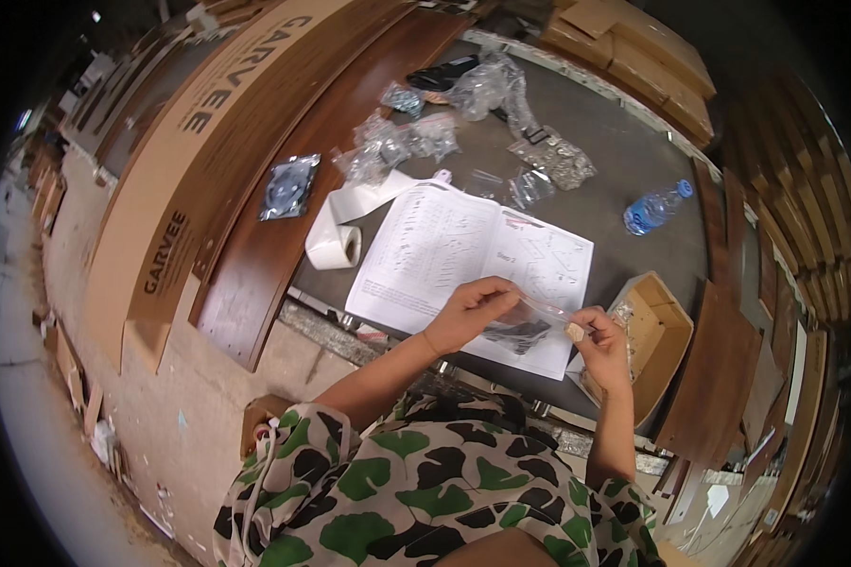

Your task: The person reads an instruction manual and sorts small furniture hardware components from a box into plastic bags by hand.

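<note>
Zip bag [520,333]: clear, dark contents, held over the booklet's near edge, between my hands. Clock below is centred on it.
Long carton [161,250]: 10 o'clock, well apart, neither hand near it.
Table [626,142]: runs out toward 12; loose packets not tidied into one place.
Booklet [425,250]: 11 o'clock, spread flat, diagram pages up, partly under the bag.
Cardboard tray [673,326]: 3 o'clock, just beside my right hand, small bits inside, too small to identify.
Done: bag is up off the table and gripped at both ends of its mouth. Looks loaded already, my read.
Left: bag not set down. Can't tell if its mouth is sealed. Clear packets [402,142] at 11 and metal hardware bag [563,163] at 12 lie untouched.
Forearms: left comes in from 8, right from 5, converging on the bag.
Left hand [473,312]: 10 o'clock, palm down, thumb and index pinched on the bag's rim.
Right hand [603,348]: 3 o'clock, fingers pointing up, fingertips clamped on the opposite corner.
Tan piece [575,332]: at right fingertips; can't tell if pinched or behind plastic.
</note>
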The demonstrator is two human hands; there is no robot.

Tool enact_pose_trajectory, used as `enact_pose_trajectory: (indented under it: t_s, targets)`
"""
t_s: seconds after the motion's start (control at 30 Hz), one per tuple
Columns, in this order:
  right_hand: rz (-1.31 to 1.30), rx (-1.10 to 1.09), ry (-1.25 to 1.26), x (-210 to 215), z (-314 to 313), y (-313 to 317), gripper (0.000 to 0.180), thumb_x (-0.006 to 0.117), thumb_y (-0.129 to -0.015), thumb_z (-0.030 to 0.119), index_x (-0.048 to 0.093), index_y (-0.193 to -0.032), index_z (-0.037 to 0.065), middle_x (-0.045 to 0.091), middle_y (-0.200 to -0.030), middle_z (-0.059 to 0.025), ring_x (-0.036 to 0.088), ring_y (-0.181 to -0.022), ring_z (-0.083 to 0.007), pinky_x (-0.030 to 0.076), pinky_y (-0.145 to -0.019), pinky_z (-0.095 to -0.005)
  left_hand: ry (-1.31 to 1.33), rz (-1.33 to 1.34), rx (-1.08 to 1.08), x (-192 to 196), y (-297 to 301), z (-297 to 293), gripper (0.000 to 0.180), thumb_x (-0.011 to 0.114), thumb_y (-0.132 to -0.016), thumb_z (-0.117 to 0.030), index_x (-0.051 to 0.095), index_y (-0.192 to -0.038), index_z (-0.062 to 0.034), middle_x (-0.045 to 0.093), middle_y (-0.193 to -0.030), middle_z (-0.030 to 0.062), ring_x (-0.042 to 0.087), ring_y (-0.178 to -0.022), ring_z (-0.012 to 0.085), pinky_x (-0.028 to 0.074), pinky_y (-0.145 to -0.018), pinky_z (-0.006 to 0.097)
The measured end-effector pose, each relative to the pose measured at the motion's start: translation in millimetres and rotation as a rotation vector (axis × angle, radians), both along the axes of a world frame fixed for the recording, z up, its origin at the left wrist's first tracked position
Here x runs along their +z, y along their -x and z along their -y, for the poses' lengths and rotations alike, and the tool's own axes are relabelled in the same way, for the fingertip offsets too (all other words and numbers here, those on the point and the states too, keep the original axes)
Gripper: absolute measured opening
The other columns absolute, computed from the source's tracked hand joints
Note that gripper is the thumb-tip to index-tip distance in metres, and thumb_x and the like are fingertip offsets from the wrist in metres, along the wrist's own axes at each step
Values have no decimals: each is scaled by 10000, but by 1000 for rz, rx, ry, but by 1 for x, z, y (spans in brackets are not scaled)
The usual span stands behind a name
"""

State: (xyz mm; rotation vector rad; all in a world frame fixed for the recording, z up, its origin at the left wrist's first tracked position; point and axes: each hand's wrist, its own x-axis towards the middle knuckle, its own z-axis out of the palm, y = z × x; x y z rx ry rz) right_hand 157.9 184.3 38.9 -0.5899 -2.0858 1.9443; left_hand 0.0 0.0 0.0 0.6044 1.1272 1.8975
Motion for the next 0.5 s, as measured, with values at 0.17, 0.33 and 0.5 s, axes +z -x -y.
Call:
enact_pose_trajectory:
  t_s: [0.17,0.33,0.5]
  targets:
    - [22,109,-257,16,12,25,69,672,-805,16,617,-844,1,548,-818,-26,477,-797,-134,389,-750,-255,1,-63,-37,6,11,8,203,589,-933,-157,611,-1049,8,619,-943,1,553,-862,56,447,-773,197]
    - [-24,128,-378,20,13,28,69,679,-784,11,621,-820,0,560,-754,-40,480,-781,-161,386,-739,-269,33,-70,-58,-1,9,7,219,617,-911,-127,617,-1082,11,635,-960,13,567,-872,65,460,-768,202]
    - [18,161,-375,27,11,27,59,685,-775,13,631,-797,3,578,-751,-41,493,-788,-172,390,-733,-278,98,-114,-88,-10,5,-4,182,633,-895,-94,653,-1035,21,666,-951,47,580,-858,71,470,-747,206]
